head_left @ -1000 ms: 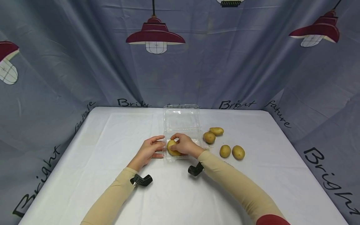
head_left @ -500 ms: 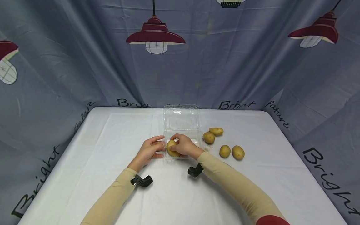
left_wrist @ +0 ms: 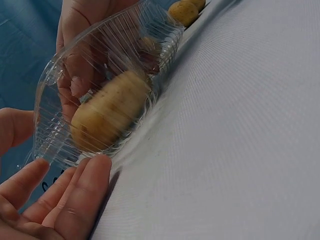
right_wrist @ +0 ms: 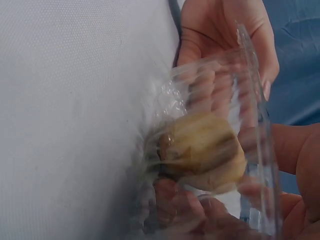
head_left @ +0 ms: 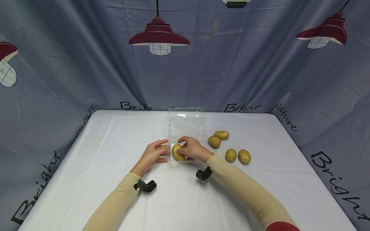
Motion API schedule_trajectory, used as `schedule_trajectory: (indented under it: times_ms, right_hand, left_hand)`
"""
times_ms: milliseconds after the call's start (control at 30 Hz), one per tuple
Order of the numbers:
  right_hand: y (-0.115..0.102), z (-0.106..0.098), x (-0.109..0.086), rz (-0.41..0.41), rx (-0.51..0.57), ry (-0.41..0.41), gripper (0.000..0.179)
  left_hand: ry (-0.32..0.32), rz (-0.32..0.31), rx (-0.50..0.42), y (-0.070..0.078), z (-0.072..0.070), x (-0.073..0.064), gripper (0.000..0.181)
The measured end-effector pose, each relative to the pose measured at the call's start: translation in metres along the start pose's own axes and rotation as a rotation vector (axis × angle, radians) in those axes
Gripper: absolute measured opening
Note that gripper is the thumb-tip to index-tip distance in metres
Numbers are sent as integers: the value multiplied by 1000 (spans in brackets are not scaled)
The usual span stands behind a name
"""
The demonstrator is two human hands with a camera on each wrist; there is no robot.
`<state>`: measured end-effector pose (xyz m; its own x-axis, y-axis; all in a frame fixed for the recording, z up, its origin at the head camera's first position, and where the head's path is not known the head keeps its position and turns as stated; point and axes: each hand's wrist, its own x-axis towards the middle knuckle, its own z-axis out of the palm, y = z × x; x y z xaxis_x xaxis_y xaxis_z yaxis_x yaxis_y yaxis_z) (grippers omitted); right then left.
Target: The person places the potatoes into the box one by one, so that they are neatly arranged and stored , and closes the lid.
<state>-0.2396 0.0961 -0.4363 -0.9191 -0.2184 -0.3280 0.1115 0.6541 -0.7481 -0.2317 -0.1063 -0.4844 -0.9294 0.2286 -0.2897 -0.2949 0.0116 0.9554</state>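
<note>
In the head view, a potato [head_left: 177,152] lies in a clear plastic clamshell box [head_left: 172,161] whose lid [head_left: 186,122] stands up at the back. The right hand [head_left: 193,149] is inside the box on the potato's right; its thumb lies against the potato, while the index finger is lifted away from its top. In the right wrist view the potato [right_wrist: 202,150] is blurred. My left hand [head_left: 153,153] stays at the box's left side, fingers fairly straight; in the left wrist view their fingertips [left_wrist: 97,167] rest beside the plastic wall. The right hand hides part of the box's inside.
Several potatoes lie on the white table right of the box: a round one [head_left: 214,141] touching a longer one [head_left: 222,135], and a near pair [head_left: 231,155]. A little brown dirt shows by the box. A printed grey-blue curtain [head_left: 219,64] hangs behind.
The right hand has shifted slightly right, its fingers loosening from the potato, so more of the potato shows. The left hand has not visibly moved.
</note>
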Motion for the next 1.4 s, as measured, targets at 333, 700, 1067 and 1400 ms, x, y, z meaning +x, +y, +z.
schedule_trajectory:
  times_ms: [333,700,1067,1400]
  right_hand:
    - [6,-12,-3,6,81,-9,48]
    - [6,-26,-9,28,124,7,49]
    - [16,-55,-21,6,274,6,52]
    - [37,-92,-41,-23,346,61,52]
  left_hand:
    - [-5,2,-6,0,-1,-1,53]
    - [-7,4,0,-1,0,0,53]
    - [-20,22,13,-2,-1,-1,56]
    - [-13,12,17,-1,0,-2,55]
